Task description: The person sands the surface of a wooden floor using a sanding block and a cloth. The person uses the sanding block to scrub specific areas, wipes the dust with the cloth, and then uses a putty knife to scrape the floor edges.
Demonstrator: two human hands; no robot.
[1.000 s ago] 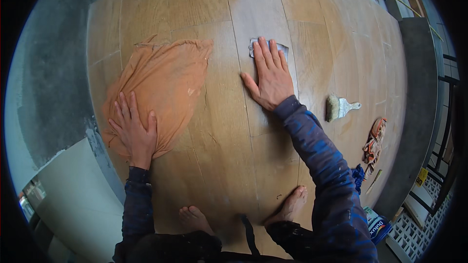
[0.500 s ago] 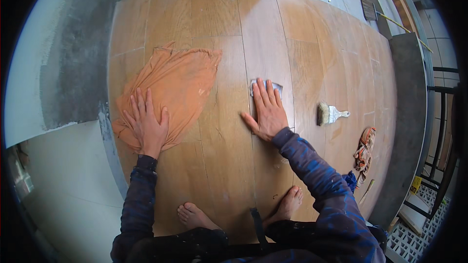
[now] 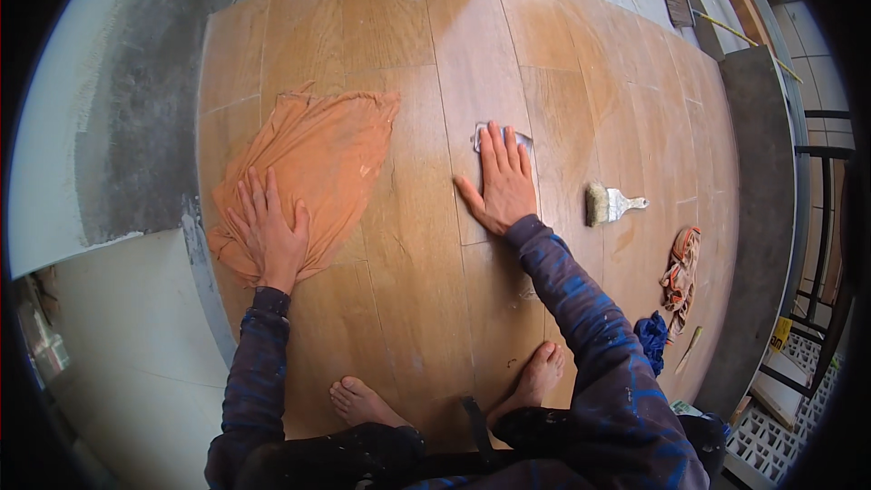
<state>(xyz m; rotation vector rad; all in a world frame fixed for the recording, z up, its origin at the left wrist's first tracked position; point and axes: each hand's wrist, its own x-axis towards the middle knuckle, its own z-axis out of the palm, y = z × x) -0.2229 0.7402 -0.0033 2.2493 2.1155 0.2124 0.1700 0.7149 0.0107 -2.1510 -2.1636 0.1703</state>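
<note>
My left hand (image 3: 271, 229) lies flat, fingers spread, on an orange cloth (image 3: 331, 159) laid out over the wood-plank surface (image 3: 399, 209). Farther forward and to the right, my right hand (image 3: 504, 181) presses down with straight fingers and the thumb held out. Beneath its fingertips is a small greyish sheet or pad (image 3: 523, 140), perhaps sandpaper; most of it is hidden by the fingers. The planks around it have pale, dusty streaks.
To the right lie a flat paintbrush (image 3: 613, 205), a crumpled orange-and-white cloth or glove (image 3: 680, 277), a blue rag (image 3: 650, 341) and a thin stick-like tool (image 3: 689, 348). A wide brush (image 3: 677, 7) rests beyond the far right edge. My bare feet (image 3: 365, 402) stand on the planks.
My right hand has slid forward and slightly right with the sheet under it. My left hand stays on the orange cloth. The whole view has shifted a little.
</note>
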